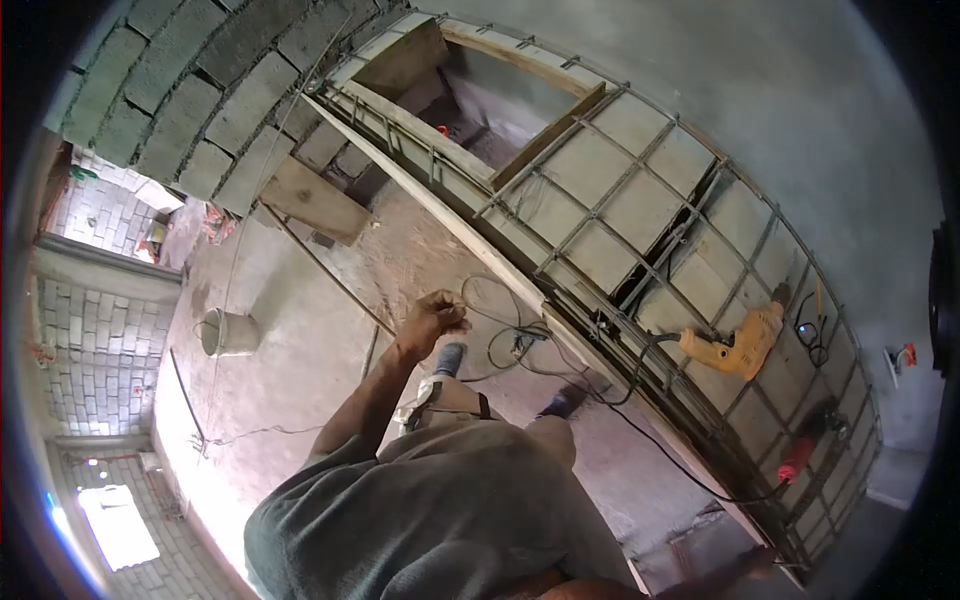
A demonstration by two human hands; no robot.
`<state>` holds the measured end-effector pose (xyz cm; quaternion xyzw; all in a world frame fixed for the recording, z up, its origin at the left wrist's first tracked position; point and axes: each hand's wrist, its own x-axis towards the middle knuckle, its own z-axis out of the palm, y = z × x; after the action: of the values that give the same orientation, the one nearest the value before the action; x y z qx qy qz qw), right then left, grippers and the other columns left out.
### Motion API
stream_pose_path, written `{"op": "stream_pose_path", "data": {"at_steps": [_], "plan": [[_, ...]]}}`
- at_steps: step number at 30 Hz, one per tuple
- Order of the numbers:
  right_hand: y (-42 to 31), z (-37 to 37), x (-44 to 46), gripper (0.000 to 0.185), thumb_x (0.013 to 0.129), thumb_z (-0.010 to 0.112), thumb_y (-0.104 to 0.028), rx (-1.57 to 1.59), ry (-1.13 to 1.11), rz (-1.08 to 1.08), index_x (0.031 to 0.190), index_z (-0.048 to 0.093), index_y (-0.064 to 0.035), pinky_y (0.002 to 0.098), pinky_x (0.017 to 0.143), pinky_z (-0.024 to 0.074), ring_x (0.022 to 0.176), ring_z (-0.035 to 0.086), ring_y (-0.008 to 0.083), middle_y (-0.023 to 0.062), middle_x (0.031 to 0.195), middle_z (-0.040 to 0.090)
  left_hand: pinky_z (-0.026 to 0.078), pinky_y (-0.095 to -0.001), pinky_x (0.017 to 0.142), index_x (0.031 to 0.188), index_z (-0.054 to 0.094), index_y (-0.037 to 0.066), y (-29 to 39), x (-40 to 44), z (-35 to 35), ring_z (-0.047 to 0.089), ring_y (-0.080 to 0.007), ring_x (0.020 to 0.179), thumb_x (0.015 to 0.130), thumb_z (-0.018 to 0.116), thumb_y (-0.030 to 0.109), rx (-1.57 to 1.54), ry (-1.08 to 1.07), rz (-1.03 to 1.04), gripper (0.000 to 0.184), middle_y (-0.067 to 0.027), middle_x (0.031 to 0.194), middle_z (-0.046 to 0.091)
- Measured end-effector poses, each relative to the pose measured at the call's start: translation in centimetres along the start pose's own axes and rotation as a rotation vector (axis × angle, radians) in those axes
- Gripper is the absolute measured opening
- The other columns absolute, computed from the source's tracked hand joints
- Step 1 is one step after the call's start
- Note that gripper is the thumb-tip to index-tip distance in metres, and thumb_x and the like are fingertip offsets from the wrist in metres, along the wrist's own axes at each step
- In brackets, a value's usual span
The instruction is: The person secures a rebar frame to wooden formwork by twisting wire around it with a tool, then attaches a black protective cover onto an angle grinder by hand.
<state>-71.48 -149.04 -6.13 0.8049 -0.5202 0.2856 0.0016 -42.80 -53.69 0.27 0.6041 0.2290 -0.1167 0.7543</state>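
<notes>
My left hand point(437, 318) is held out in front of me over the floor, its fingers curled together; whatever may be in them is too small to make out. Down at the lower right, my right hand point(757, 562) is dark and blurred beside the board edge of the formwork point(460, 232), and its fingers do not show clearly. A grid of steel rebar point(597, 213) lies across the formwork panel. On the grid rest a yellow power drill point(735, 345) and a red-handled power tool point(797, 460) with a black cord.
A black cable point(515, 345) lies tangled on the floor by my feet. The formwork has a wood-framed rectangular opening point(547, 155). A white bucket point(228, 333) stands at left, near a slanting pole point(325, 268). A block wall point(200, 105) rises behind a wooden board point(315, 200).
</notes>
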Motion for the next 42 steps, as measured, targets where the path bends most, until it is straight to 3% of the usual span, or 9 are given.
{"op": "stream_pose_path", "data": {"at_steps": [4, 9, 12, 14, 25, 28, 30, 36, 42], "plan": [[-14.8, -4.4, -12.4, 0.03, 0.094, 0.059, -0.033, 0.638, -0.207, 0.087, 0.109, 0.063, -0.0072, 0.0338, 0.069, 0.0505, 0.084, 0.058, 0.0176, 0.0071, 0.105, 0.062, 0.055, -0.0292, 0.069, 0.096, 0.063, 0.005, 3.6, 2.3, 1.0, 0.066, -0.015, 0.077, 0.091, 0.066, 0.007, -0.038, -0.186, 0.08, 0.006, -0.0035, 0.086, 0.064], [-48.0, -13.4, -36.9, 0.038, 0.092, 0.061, -0.033, 1.292, -1.09, -0.271, 0.112, 0.064, -0.0008, 0.0268, 0.059, 0.0516, 0.071, 0.062, 0.0129, 0.0068, 0.093, 0.068, 0.053, -0.0257, 0.071, 0.096, 0.068, 0.005, 6.6, 6.5, -1.6, 0.063, -0.01, 0.08, 0.09, 0.068, 0.009, -0.106, -0.484, 0.194, 0.007, -0.001, 0.088, 0.067], [-63.6, -19.9, -48.3, 0.045, 0.088, 0.062, -0.028, 1.123, -1.496, -0.203, 0.119, 0.061, 0.0054, 0.0271, 0.054, 0.0519, 0.06, 0.061, 0.013, 0.0149, 0.1, 0.071, 0.051, -0.0239, 0.071, 0.098, 0.068, 0.005, 9.2, 8.6, -5.6, 0.062, -0.0079, 0.081, 0.09, 0.069, 0.01, -0.15, -0.531, 0.158, 0.009, 0.0, 0.09, 0.067], [-69.7, -22.4, -53.5, 0.035, 0.091, 0.06, -0.017, 1.046, -1.578, -0.186, 0.119, 0.064, 0.0036, 0.027, 0.06, 0.05, 0.065, 0.06, 0.011, 0.009, 0.096, 0.071, 0.054, -0.0245, 0.067, 0.097, 0.069, 0.004, 11.1, 9.7, -8.3, 0.065, -0.0102, 0.078, 0.088, 0.07, 0.008, -0.19, -0.477, 0.217, 0.01, -0.0036, 0.088, 0.07], [-85.3, -21.1, -63.0, 0.035, 0.088, 0.065, -0.031, 0.624, -1.384, -0.513, 0.09, 0.066, 0.0044, 0.0357, 0.065, 0.0491, 0.064, 0.062, 0.0204, 0.0145, 0.072, 0.065, 0.052, -0.0242, 0.073, 0.11, 0.066, 0.004, 16.1, 16.5, -18.5, 0.061, -0.0104, 0.083, 0.086, 0.072, 0.006, -0.072, -0.304, 0.317, 0.025, -0.0022, 0.094, 0.067], [-87.6, -16.8, -62.4, 0.037, 0.087, 0.066, -0.032, 0.41, -0.976, -1.042, 0.094, 0.067, 0.0034, 0.0396, 0.07, 0.0519, 0.069, 0.067, 0.0294, 0.0206, 0.076, 0.067, 0.053, -0.026, 0.077, 0.123, 0.06, 0.005, 17.6, 18.2, -20.0, 0.062, -0.0129, 0.087, 0.086, 0.072, 0.006, 0.132, -0.11, 0.397, 0.039, -0.004, 0.098, 0.068], [-89.8, -15.3, -62.1, 0.036, 0.084, 0.067, -0.032, 0.445, -0.696, -1.077, 0.1, 0.068, 0.0003, 0.0445, 0.071, 0.0538, 0.076, 0.068, 0.0369, 0.0236, 0.082, 0.068, 0.053, -0.0283, 0.08, 0.132, 0.054, 0.005, 19.0, 18.8, -22.6, 0.062, -0.0144, 0.09, 0.085, 0.072, 0.005, 0.025, -0.121, 0.337, 0.051, -0.0057, 0.102, 0.068], [-92.6, -13.2, -61.5, 0.034, 0.077, 0.072, -0.032, 0.266, -0.827, -1.137, 0.098, 0.069, -0.0052, 0.0472, 0.066, 0.0553, 0.075, 0.069, 0.0354, 0.0189, 0.081, 0.069, 0.051, -0.0271, 0.075, 0.121, 0.06, 0.0, 20.4, 17.0, -31.5, 0.064, -0.0148, 0.085, 0.086, 0.071, 0.017, 0.128, 0.235, 0.226, 0.041, -0.0061, 0.099, 0.067], [-92.3, -12.5, -63.4, 0.035, 0.076, 0.073, -0.03, 0.174, -0.938, -1.083, 0.099, 0.069, -0.0038, 0.0472, 0.066, 0.0555, 0.075, 0.069, 0.0354, 0.0197, 0.079, 0.069, 0.05, -0.0265, 0.068, 0.107, 0.064, 0.006, 15.5, 17.6, -35.9, 0.064, -0.0121, 0.078, 0.088, 0.071, 0.017, -0.005, 0.402, 0.109, 0.024, -0.0019, 0.09, 0.067]]}}
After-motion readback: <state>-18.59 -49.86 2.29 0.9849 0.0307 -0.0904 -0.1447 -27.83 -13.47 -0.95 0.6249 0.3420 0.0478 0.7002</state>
